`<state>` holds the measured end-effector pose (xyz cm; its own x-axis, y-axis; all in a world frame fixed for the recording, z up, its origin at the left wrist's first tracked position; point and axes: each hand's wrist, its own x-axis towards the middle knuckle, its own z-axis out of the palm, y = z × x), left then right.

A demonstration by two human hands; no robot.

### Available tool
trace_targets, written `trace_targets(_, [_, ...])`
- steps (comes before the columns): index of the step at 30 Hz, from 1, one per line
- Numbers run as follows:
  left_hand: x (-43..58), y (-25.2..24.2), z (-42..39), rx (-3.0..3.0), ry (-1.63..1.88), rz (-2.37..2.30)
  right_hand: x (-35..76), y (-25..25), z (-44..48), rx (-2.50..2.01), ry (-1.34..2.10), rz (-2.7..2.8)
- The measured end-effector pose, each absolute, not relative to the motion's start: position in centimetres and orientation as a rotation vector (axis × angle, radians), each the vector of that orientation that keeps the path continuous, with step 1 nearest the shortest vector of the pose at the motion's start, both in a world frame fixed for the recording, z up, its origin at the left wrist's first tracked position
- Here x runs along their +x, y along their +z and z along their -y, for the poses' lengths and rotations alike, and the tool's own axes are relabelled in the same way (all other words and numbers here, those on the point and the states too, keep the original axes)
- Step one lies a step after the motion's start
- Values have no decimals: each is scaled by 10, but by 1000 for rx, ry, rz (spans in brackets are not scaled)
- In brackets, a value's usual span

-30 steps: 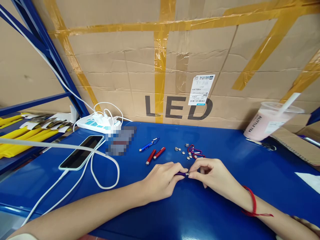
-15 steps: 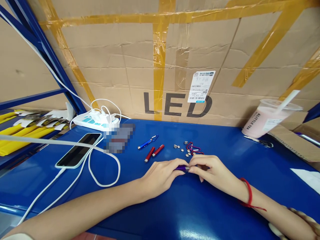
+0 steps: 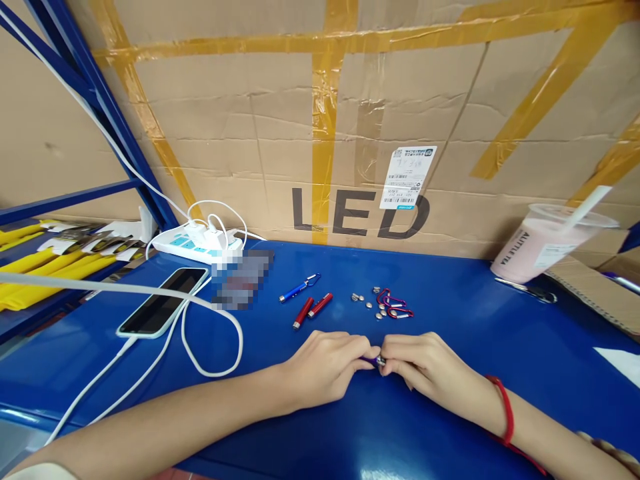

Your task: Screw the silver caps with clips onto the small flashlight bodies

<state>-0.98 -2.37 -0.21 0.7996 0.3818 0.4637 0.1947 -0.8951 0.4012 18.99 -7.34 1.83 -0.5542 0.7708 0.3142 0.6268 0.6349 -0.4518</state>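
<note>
My left hand [image 3: 325, 367] is closed on a small purple tube [image 3: 369, 361] over the blue table. Thumb and fingers of my right hand [image 3: 425, 360] pinch its silvery end; the fingers hide most of that end. Beyond my hands lie two red tubes [image 3: 320, 305], a blue tube with a clip [image 3: 295, 291], several small round silver pieces [image 3: 369, 305] and some red and purple carabiner clips [image 3: 400, 312].
A phone [image 3: 163, 303] with white cables lies left, near a white power strip [image 3: 195, 243]. A drink cup [image 3: 537, 243] stands at the right by keys [image 3: 530, 291]. A large cardboard box [image 3: 225, 133] rises behind the blue table [image 3: 280, 440].
Both hands have come slightly nearer with the purple tube, away from the clips, which now show more fully. The whole view has shifted a little.
</note>
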Motion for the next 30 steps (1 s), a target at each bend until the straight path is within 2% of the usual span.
trace_targets(7, [-10,-3,23,2707,787,-392,179,22,82,-1223,663,2227])
trace_targets(13, [-11,-4,26,2958,830,-393,176,26,83,-1426,1333,1877])
trace_targets(17, [-10,-3,28,2991,911,-390,176,22,80,-1440,1557,1695])
trace_targets(26, [-8,1,28,2844,970,-447,176,18,80,-1413,1520,1645])
trace_targets(30, [-7,4,28,2784,1002,-498,176,19,81,-1466,1231,1774])
